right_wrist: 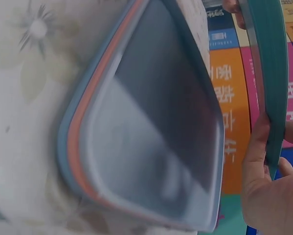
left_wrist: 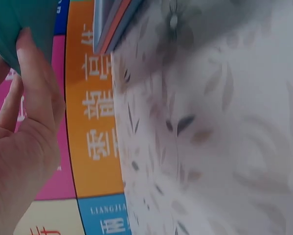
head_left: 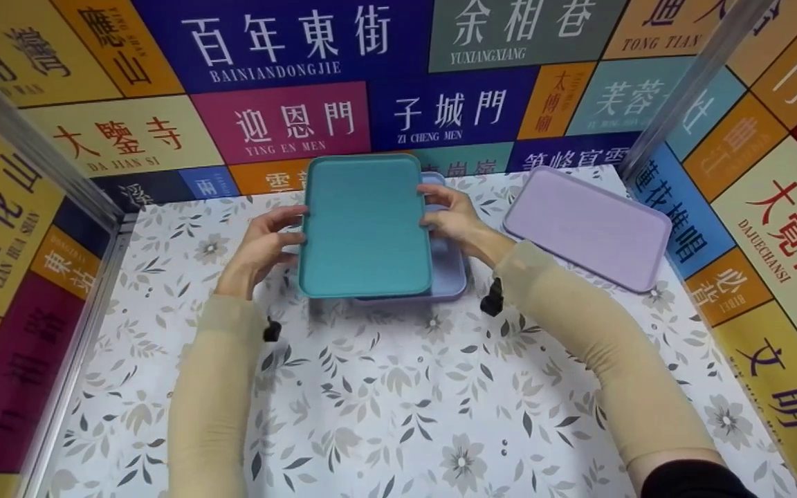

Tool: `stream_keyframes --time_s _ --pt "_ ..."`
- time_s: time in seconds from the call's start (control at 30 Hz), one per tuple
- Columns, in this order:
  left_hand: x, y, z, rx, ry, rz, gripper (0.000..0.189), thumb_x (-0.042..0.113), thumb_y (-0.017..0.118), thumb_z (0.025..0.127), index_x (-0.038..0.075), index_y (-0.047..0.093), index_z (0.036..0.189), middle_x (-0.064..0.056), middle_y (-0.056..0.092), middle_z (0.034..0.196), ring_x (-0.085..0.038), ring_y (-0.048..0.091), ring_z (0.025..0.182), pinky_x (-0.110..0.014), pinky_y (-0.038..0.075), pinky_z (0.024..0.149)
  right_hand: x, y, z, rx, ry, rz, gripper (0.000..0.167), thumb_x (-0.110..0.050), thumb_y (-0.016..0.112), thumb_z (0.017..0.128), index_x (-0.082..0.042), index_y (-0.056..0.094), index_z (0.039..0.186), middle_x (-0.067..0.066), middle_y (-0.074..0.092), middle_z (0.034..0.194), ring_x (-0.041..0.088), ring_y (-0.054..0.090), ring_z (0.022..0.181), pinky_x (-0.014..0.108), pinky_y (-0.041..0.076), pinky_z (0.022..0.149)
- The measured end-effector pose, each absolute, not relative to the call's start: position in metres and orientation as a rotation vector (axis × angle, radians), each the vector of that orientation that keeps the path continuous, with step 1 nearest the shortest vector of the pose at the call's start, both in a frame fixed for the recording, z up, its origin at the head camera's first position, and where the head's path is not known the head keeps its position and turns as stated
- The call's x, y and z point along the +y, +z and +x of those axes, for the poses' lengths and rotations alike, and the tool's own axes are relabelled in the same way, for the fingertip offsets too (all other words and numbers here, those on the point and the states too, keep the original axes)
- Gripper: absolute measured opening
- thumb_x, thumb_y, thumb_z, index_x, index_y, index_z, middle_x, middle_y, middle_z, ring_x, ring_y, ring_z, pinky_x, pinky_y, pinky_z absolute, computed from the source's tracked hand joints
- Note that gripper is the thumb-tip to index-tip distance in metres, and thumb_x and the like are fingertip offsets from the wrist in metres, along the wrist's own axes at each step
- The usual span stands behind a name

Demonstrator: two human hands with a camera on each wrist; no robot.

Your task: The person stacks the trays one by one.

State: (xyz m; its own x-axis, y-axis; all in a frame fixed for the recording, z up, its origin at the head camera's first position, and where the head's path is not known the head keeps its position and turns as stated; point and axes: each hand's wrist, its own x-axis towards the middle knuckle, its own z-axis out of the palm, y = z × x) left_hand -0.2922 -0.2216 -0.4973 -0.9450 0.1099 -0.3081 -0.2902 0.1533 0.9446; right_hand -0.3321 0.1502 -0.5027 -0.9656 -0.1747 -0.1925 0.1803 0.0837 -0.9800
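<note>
A teal rectangular tray (head_left: 365, 228) with rounded corners is held up between both hands. My left hand (head_left: 265, 243) grips its left edge, the thumb (left_wrist: 29, 58) showing against the tray in the left wrist view. On the opposite edge, my right hand (head_left: 455, 220) pinches the tray between thumb and fingers. Below it lies a stack of trays (head_left: 451, 271), mostly covered by the teal one in the head view. The right wrist view shows a pale bluish tray (right_wrist: 156, 156) on top of the stack, with a salmon rim (right_wrist: 77, 132) and a blue rim (right_wrist: 64, 142) underneath.
A separate lavender tray (head_left: 589, 228) lies angled at the back right of the table. The white tabletop (head_left: 371, 415) has a leaf and flower print. Colourful sign-covered panels (head_left: 281, 121) rise at the back and both sides, with metal posts (head_left: 39, 124) at the corners.
</note>
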Motion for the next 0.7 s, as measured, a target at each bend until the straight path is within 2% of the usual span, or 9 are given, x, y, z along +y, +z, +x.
stream_keyframes --time_s 0.2,0.33,0.43,0.53,0.7 --pt "-0.194 -0.509 -0.296 2.200 1.835 -0.136 0.062 0.003 0.069 0.100 0.019 0.062 0.160 -0.012 0.057 0.164 -0.027 0.066 0.122 -0.041 0.070 0.089 0.175 -0.509 -0.333 2.203 -1.914 0.012 0.073 0.010 0.067 0.089 -0.016 0.067 0.157 0.013 0.063 0.147 0.015 0.064 0.093 0.033 0.062 0.073" --pt "-0.177 -0.519 -0.296 2.232 1.843 -0.087 0.062 0.000 0.069 0.097 0.013 0.064 0.157 -0.016 0.060 0.158 -0.026 0.066 0.118 -0.046 0.070 0.089 0.187 -0.518 -0.333 2.220 -1.919 0.061 0.070 0.010 0.066 0.090 -0.014 0.067 0.156 0.016 0.064 0.151 0.013 0.065 0.092 0.028 0.059 0.069" --pt "-0.166 -0.523 -0.296 2.254 1.834 -0.066 0.061 -0.004 0.067 0.095 0.008 0.064 0.155 -0.019 0.061 0.155 -0.024 0.066 0.114 -0.042 0.071 0.084 0.193 -0.525 -0.333 2.213 -1.932 0.101 0.070 0.011 0.064 0.090 -0.011 0.066 0.156 0.017 0.065 0.149 0.011 0.067 0.091 0.024 0.060 0.068" --pt "-0.155 -0.527 -0.298 2.286 1.790 -0.065 0.061 -0.006 0.064 0.094 0.007 0.064 0.154 -0.020 0.061 0.153 -0.024 0.067 0.107 -0.041 0.070 0.083 0.199 -0.530 -0.333 2.236 -1.913 0.116 0.070 0.011 0.062 0.090 -0.009 0.065 0.158 0.019 0.063 0.150 0.011 0.067 0.086 0.025 0.060 0.069" --pt "-0.140 -0.532 -0.302 2.352 1.720 -0.062 0.064 -0.010 0.059 0.091 0.005 0.065 0.153 -0.020 0.063 0.149 -0.025 0.067 0.097 -0.043 0.068 0.083 0.205 -0.538 -0.334 2.292 -1.871 0.156 0.071 0.012 0.058 0.089 -0.009 0.065 0.157 0.019 0.063 0.147 0.010 0.065 0.081 0.024 0.059 0.067"
